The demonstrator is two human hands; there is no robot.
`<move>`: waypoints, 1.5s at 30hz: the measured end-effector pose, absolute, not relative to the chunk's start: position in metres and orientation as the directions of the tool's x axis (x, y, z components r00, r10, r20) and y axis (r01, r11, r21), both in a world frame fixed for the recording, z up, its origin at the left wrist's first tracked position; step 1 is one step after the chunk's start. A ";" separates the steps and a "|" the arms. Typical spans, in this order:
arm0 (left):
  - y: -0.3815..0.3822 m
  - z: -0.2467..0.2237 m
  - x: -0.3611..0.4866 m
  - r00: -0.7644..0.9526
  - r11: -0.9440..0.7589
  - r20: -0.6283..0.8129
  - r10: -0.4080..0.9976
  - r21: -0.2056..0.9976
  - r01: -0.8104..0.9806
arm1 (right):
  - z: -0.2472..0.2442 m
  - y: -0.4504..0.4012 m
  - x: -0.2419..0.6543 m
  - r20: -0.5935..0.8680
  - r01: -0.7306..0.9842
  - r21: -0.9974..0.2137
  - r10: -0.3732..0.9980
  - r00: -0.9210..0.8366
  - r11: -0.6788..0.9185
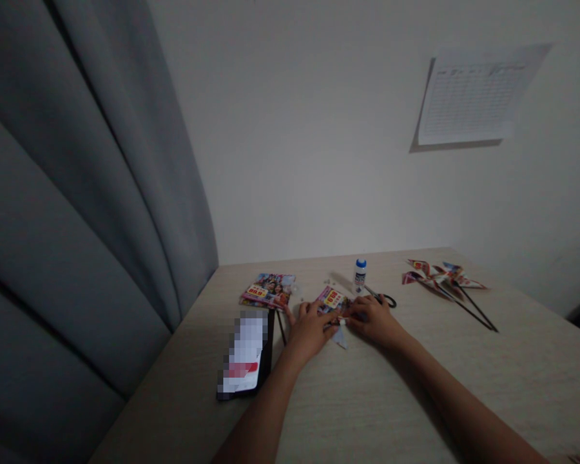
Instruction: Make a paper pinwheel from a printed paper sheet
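A small colourful printed paper [332, 298] with a yellow price label lies on the table between my hands. Part of it is covered by my fingers, and a pale pointed corner [339, 338] sticks out towards me. My left hand [312, 330] lies palm down, its outer fingers spread, with thumb and index finger holding the paper. From the other side, my right hand [373, 319] has its bent fingers closed at the paper's right edge. A white glue bottle [360, 277] with a blue cap stands just beyond my right hand. Black-handled scissors [390, 301] lie beside it, partly hidden.
A stack of printed paper [267, 291] sits at the back left. Nearer me are a phone [246, 354] with a lit, blurred screen and a thin dark stick [281, 327]. Paper pinwheels [439, 277] on dark sticks lie to the right. A wall and a grey curtain [101, 161] border the table.
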State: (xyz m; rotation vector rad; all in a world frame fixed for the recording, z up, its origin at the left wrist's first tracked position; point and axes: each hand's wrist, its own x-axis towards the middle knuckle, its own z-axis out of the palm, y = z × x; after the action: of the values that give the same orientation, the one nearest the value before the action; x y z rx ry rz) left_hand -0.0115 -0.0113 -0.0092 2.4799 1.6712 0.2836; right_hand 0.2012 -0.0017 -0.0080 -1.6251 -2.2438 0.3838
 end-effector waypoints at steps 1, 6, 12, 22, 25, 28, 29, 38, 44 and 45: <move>-0.011 -0.008 -0.012 0.370 -0.379 0.080 0.925 0.217 0.900 | -0.008 -0.002 0.201 0.119 0.859 -0.409 0.951 -0.285 0.309; -0.010 -0.007 -0.014 0.389 -0.397 0.083 0.918 0.226 0.889 | -0.009 -0.002 0.201 0.140 0.856 -0.397 0.944 -0.300 0.331; -0.010 -0.009 -0.014 0.378 -0.390 0.095 0.921 0.220 0.894 | -0.007 -0.002 0.201 0.131 0.851 -0.411 0.945 -0.299 0.327; -0.010 -0.009 -0.012 0.352 -0.366 0.098 0.931 0.238 0.900 | -0.011 0.000 0.202 0.140 0.837 -0.437 0.944 -0.298 0.329; -0.010 -0.010 -0.012 0.362 -0.372 0.086 0.928 0.227 0.900 | -0.010 0.000 0.202 0.122 0.842 -0.434 0.947 -0.298 0.321; -0.010 -0.011 -0.012 0.358 -0.366 0.077 0.931 0.218 0.905 | -0.009 -0.001 0.202 0.120 0.842 -0.432 0.946 -0.302 0.324; -0.010 -0.012 -0.012 0.358 -0.366 0.076 0.931 0.216 0.905 | -0.009 -0.001 0.202 0.122 0.841 -0.432 0.945 -0.304 0.326; -0.011 -0.006 -0.012 0.349 -0.347 0.023 0.937 0.192 0.918 | -0.008 -0.002 0.202 0.114 0.847 -0.431 0.950 -0.292 0.312; -0.010 -0.009 -0.013 0.353 -0.355 0.046 0.934 0.211 0.911 | -0.008 -0.001 0.202 0.111 0.853 -0.417 0.949 -0.296 0.315; -0.010 -0.011 -0.013 0.353 -0.357 0.058 0.934 0.218 0.909 | -0.008 -0.001 0.202 0.117 0.852 -0.416 0.948 -0.295 0.316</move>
State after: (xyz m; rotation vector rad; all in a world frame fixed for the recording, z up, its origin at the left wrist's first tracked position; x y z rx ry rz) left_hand -0.0132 -0.0102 -0.0107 2.4587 1.6882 0.2586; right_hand 0.2015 -0.0014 -0.0083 -1.6110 -2.2486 0.3932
